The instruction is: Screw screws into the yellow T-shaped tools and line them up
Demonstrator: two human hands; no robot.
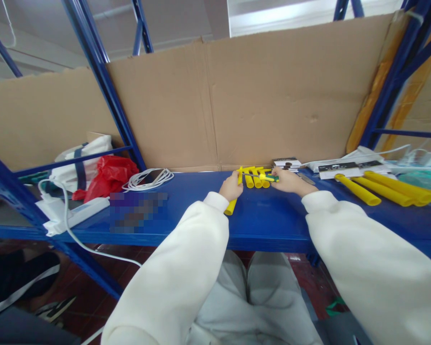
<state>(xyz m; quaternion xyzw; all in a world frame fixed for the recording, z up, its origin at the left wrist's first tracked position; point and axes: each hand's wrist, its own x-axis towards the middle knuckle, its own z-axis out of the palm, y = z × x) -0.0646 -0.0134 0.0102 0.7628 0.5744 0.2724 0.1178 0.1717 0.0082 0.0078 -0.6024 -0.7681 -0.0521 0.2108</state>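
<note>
My left hand is closed round a yellow tube, whose lower end sticks out toward the front edge of the blue shelf. In my right hand is a screwdriver with a green and yellow handle. Its thin shaft points left, to the top of the tube in my left hand; whether the tip touches it is too small to tell. Between and behind the hands lie several more yellow tubes with crosswise tops, side by side on the shelf.
To the right lie larger yellow tubes with black-and-white cards. A stack of cards stands at the back. On the left are a coiled white cable, a red plastic bag and a power strip. Cardboard walls off the back.
</note>
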